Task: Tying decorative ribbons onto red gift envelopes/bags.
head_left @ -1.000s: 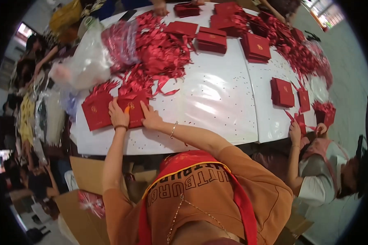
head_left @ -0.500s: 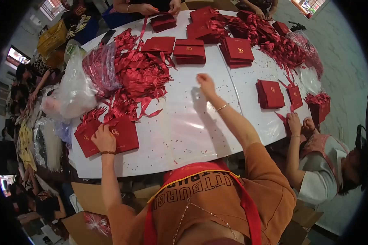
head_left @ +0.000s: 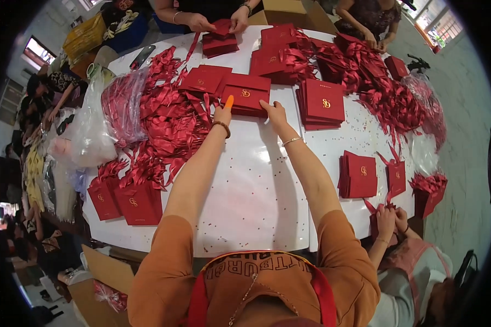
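We look through the left one of two fisheye cameras worn side by side on the head, from above the near edge of the white-topped worktable (head_left: 240, 218). Our view faces steeply down and forward, across to the far edge. Closest to us, the wearer's brown T-shirt (head_left: 223, 290) fills the bottom centre; the left hand (head_left: 222, 115) and right hand (head_left: 276, 114) lie farther off, toward the far edge. We take in both side edges and, beyond the far right corner, a window (head_left: 437, 26). Toward the black rim the edges bend, and a co-worker (head_left: 412, 267) by the near right corner appears tipped sideways.
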A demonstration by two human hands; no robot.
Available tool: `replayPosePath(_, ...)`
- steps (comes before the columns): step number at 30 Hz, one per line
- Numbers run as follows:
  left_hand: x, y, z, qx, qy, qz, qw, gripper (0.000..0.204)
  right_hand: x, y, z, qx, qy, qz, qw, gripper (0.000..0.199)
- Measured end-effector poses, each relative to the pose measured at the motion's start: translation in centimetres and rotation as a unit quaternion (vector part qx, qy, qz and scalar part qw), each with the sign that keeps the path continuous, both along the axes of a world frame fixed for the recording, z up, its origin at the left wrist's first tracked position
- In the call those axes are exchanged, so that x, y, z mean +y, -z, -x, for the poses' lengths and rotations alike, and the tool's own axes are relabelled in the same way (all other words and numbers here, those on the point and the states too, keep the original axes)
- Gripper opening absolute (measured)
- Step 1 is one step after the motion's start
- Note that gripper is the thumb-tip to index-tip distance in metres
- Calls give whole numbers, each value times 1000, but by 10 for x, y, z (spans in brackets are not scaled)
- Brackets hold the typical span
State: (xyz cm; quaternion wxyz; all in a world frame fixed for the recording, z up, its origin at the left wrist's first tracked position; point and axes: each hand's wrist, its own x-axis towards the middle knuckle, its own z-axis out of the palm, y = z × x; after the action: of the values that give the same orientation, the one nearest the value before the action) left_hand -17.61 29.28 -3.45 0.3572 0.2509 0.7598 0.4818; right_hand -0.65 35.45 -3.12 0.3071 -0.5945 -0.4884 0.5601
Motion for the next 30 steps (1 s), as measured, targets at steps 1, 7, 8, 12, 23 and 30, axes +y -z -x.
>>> replayPosePath(1,7,-4,-7,33,-11,69,997,63,4,1,0,-19,-16,-6,1000,88)
replayPosePath(7,20,16,-2,92,-14,119,988,58,26,14,13,-69,-17,17,997,66)
replayPosePath(8,21,22,4,83,1,110,990,56,32,21,10,5,-14,61,998,58)
replayPosePath(12,15,27,4,170,6,86,982,41,3,0,6,204,-26,124,971,46)
replayPosePath(23,-108,-32,-80,-406,60,-121,904,37,-192,-4,-13,486,136,173,846,37)
replayPosePath(30,-159,2,-26,-232,553,37,799,44,-278,-88,-56,61,-438,-215,871,53)
